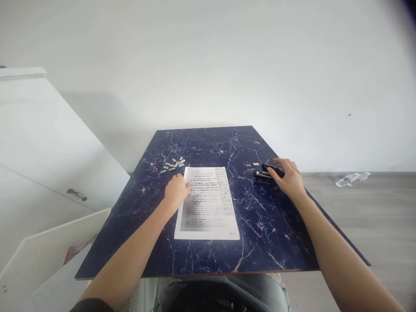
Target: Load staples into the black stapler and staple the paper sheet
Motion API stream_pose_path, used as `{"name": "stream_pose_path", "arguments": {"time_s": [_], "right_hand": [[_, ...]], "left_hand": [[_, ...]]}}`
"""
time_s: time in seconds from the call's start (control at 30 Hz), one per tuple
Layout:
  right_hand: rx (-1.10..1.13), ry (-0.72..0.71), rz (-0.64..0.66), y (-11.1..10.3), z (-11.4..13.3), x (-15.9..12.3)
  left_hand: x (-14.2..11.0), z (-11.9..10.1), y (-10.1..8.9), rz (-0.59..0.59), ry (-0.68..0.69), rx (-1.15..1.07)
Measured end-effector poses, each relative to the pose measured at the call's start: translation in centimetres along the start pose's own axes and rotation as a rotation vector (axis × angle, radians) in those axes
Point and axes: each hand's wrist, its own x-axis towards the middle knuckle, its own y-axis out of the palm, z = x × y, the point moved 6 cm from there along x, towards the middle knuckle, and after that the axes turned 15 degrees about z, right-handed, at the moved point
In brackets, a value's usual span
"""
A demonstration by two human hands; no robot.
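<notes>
A printed sheet of paper [208, 203] lies on the dark blue marbled table, its text running across the page. My left hand [176, 189] is at the paper's left edge, fingers curled and thumb over the page; the fingertips are partly hidden. On the right, my right hand [289, 177] is closed around a black stapler [264, 173], thumb on the near side and fingers on the far side. Just beyond the stapler is a small pale strip of staples [255, 164]. Several similar staple strips [174, 165] lie scattered beyond my left hand.
The blue table [208, 147] stands against a white wall [208, 65]. To the left are a white cabinet [42, 143] with a dark handle [77, 194] and an open white drawer [55, 232]. A clear plastic wrapper [352, 179] lies on the grey floor [373, 216] at right.
</notes>
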Motion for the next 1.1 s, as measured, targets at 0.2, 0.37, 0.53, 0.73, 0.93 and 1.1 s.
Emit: {"name": "stream_pose_path", "arguments": {"time_s": [0.2, 0.37, 0.53, 0.73, 0.93, 1.1], "right_hand": [[-0.06, 0.026, 0.093, 1.2, -0.8, 0.2], [-0.061, 0.025, 0.163, 2.1, -1.2, 0.2], [-0.078, 0.029, 0.18, 2.4, -1.5, 0.1], [-0.088, 0.044, 0.177, 2.5, -1.9, 0.2], [-0.08, 0.021, 0.158, 2.6, -2.1, 0.1], [-0.089, 0.022, 0.173, 2.5, -2.0, 0.1]], "left_hand": [[0.3, 0.2, 0.2, 0.042, -0.018, -0.011], [0.5, 0.0, 0.2, 0.023, 0.061, -0.099], [0.7, 0.3, -0.4, -0.073, 0.092, -0.241], [2.2, 1.2, 0.5, -0.136, 0.146, -0.494], [2.6, 0.8, 2.0, 0.079, 0.267, -1.041], [2.3, 0.3, 1.1, 0.014, 0.372, -0.891]]}}
